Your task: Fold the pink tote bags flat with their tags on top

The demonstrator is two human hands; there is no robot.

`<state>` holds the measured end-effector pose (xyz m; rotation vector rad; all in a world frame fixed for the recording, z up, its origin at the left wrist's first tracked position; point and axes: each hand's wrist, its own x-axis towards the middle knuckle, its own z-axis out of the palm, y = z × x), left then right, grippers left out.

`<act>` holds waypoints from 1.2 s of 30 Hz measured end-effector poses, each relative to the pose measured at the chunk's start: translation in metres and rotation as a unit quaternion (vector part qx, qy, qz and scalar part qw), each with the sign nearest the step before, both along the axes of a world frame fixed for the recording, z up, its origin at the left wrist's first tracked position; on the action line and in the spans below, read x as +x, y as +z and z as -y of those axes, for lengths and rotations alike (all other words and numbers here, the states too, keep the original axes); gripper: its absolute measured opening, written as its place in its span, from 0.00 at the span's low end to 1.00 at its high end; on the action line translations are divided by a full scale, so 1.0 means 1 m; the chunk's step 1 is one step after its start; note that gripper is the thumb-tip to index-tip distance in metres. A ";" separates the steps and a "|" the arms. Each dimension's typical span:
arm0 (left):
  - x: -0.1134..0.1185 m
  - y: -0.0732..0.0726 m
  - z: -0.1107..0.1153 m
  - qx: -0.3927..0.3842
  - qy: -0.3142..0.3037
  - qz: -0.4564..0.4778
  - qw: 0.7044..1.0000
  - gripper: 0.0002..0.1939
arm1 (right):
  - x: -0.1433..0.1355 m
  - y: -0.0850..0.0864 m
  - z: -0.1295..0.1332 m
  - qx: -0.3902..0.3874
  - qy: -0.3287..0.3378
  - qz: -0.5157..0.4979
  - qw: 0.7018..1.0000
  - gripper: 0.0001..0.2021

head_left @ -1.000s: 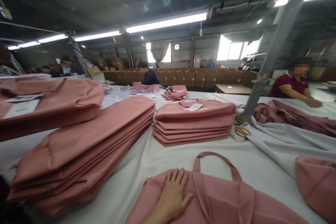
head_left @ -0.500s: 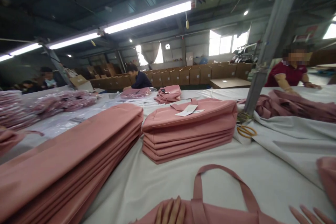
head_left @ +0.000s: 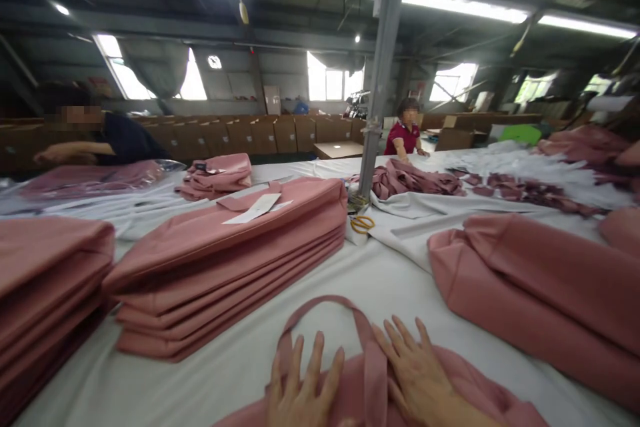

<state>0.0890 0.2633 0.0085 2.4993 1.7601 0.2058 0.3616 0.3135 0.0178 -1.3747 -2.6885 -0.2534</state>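
Observation:
A pink bag (head_left: 357, 383) lies in front of me at the bottom edge, its looped strap handle (head_left: 325, 300) pointing away from me. My left hand (head_left: 303, 387) is spread on the bag's left part, over the base of the handle. Flat and with fingers stretched, my right hand (head_left: 417, 370) rests on the bag just right of the handle's other end. Neither hand grips anything. The bag's near part is cut off by the frame.
Pink bags in a stack (head_left: 235, 267), topped by a white tag (head_left: 254, 208), stand beyond my hands. Another stack (head_left: 50, 280) is at left, more pink bags (head_left: 530, 287) at right. Yellow-handled scissors (head_left: 362, 223) lie by a metal post (head_left: 383, 73). Two people work across the table.
My view has swung to the right, bringing the right-hand bags into sight. My right hand, earlier apart at the right edge, now lies on the bag beside the handle.

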 end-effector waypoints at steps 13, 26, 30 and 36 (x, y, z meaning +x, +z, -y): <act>-0.103 0.006 0.056 0.008 0.192 -0.014 0.981 0.35 | 0.039 0.000 -0.002 0.002 -0.057 -0.020 0.998 0.22; -0.049 0.078 -0.039 -0.240 0.027 0.233 0.942 0.24 | -0.026 0.029 -0.082 -0.111 0.041 -0.233 0.965 0.17; -0.025 0.064 -0.080 -0.425 -0.076 0.141 0.891 0.33 | -0.082 0.032 -0.120 -0.200 0.087 -0.080 0.973 0.19; -0.015 0.102 -0.049 -0.400 -0.070 0.088 0.909 0.33 | -0.112 0.036 -0.106 -0.279 0.182 0.031 0.942 0.21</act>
